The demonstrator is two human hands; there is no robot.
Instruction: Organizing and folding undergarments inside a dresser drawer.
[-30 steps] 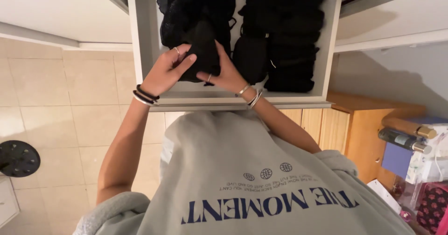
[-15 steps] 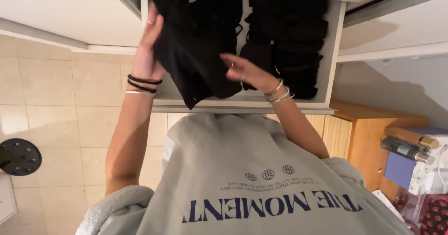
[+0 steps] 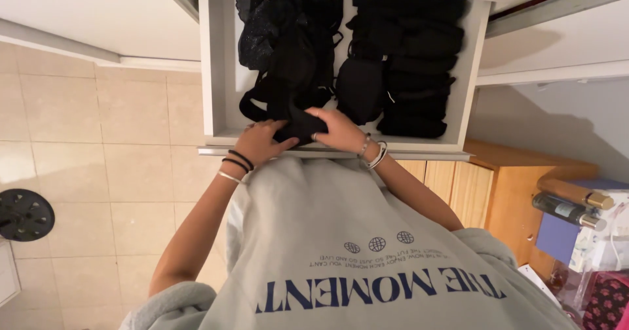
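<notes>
Black garment (image 3: pixel 298 126) now lowered to drawer (image 3: pixel 216 74) front, left hand (image 3: pixel 259 143) and right hand (image 3: pixel 337 130) grip closed on it

2 hands showing: left hand (image 3: pixel 261 143), right hand (image 3: pixel 339 129); 1 white drawer (image 3: pixel 214 74) sitting open; 2 rows of black clothes (image 3: pixel 400 61) lying inside; 2 bottles (image 3: pixel 569 204) lying at right; 1 black disc (image 3: pixel 25 214) sitting on floor

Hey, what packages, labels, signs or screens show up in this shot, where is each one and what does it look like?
Printed sweatshirt: grey, lower centre, dark blue block lettering with three small globe marks above.
Two bottles: lying at the right edge above the wooden cabinet, dark glass with gold caps, one with a pale label.
Blue box: right edge below the bottles, flat, plain blue face.
No signs or screens.
</notes>
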